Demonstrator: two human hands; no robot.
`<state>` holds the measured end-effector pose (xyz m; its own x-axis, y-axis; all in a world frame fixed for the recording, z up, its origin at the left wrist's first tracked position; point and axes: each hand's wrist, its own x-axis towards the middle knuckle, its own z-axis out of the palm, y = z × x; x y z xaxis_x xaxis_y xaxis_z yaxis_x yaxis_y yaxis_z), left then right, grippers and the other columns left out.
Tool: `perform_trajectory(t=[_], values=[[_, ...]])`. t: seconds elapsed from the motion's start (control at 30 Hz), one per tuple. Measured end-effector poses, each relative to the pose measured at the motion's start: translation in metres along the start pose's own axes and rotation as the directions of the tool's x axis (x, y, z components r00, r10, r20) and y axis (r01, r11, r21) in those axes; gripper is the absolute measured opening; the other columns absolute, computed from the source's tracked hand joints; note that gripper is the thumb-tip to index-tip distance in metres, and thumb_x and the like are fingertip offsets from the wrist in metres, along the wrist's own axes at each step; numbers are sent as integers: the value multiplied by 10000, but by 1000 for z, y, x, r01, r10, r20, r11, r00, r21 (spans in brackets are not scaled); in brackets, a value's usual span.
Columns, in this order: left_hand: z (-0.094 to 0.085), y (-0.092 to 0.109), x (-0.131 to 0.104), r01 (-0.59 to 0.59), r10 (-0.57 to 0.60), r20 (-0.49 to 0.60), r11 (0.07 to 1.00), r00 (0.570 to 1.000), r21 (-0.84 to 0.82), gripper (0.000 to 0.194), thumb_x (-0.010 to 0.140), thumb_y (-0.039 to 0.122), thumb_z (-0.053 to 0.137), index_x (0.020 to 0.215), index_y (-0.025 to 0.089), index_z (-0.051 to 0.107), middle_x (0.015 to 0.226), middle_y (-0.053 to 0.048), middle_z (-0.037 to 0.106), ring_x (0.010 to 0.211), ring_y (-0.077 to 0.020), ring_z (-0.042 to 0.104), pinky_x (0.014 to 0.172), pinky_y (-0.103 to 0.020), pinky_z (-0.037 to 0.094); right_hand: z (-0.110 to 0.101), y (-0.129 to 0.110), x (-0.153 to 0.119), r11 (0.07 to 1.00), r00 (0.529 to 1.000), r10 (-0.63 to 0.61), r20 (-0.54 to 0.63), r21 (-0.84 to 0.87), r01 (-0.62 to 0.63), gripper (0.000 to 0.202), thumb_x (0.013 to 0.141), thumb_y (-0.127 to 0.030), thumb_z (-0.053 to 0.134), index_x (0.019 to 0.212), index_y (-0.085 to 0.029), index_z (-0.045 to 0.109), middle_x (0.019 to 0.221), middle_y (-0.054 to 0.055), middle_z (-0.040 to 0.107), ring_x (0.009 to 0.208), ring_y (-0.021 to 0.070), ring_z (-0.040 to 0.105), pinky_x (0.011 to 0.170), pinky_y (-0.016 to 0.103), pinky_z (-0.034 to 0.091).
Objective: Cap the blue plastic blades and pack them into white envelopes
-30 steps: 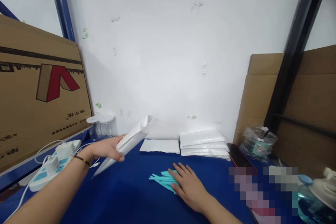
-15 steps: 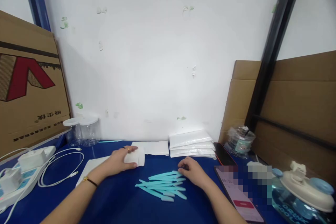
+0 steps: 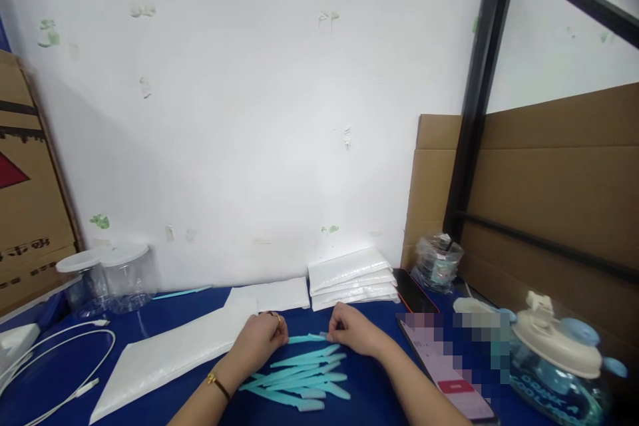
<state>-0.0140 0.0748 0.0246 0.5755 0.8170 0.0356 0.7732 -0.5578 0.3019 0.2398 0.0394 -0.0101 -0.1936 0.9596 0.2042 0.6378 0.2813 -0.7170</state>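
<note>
A turquoise eyebrow razor (image 3: 305, 339) spans the gap between the person's two hands, its long axis running left to right. The left hand (image 3: 260, 341) has its fingers curled shut around one end, while the right hand (image 3: 355, 329) pinches the paler opposite end between thumb and forefinger. Whether the razor is raised off the blue table (image 3: 374, 406) cannot be told. A loose pile of similar razors (image 3: 299, 371) lies just on the wearer's side of it, most pointing roughly the same way; neither hand is clearly nearer. A flat white mailer (image 3: 164, 363) sits beside the left hand, and stacked white mailers (image 3: 352, 274) lie beyond the right.
</note>
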Motion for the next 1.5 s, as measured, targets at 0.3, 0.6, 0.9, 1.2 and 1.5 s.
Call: perform_trajectory(t=[0.3,0.6,0.9,1.2,1.5], values=[[-11,-14,-1,61,-51,-105,993,993,96,157,774,293,558,916,258,615,983,1,636,966,-178,546,805,-266,368,-33,14,-9,995,994,62,-93,-69,-69,94,655,-287,695,651,-194,689,758,17,613,708,175,541,635,256,399],[8,11,-4,-43,48,59,995,997,-89,172,727,393,593,793,242,641,833,28,627,786,-145,569,664,-230,386,-10,-14,-9,979,992,-52,113,-188,73,76,642,-280,744,685,-240,696,858,2,582,898,195,526,779,275,368],[-2,-21,1,145,-145,8,989,989,-29,128,715,323,578,763,226,646,764,15,655,718,-146,580,623,-227,353,-39,7,-8,973,995,55,-79,-220,-71,118,604,-268,771,656,-206,684,836,19,594,856,199,538,755,271,383],[3,-3,-5,-16,19,21,994,1000,-111,152,680,374,630,773,262,673,823,33,633,786,-144,568,656,-213,360,-20,-18,-14,970,986,16,167,-243,25,176,599,-339,787,700,-235,688,885,-11,562,901,182,514,878,329,309],[1,2,-2,-40,40,8,998,999,-48,133,732,299,575,659,223,657,760,27,652,729,-134,564,647,-230,340,-26,-12,-11,973,986,4,168,-227,35,132,643,-320,757,671,-215,682,867,-13,560,891,170,513,827,283,326]])
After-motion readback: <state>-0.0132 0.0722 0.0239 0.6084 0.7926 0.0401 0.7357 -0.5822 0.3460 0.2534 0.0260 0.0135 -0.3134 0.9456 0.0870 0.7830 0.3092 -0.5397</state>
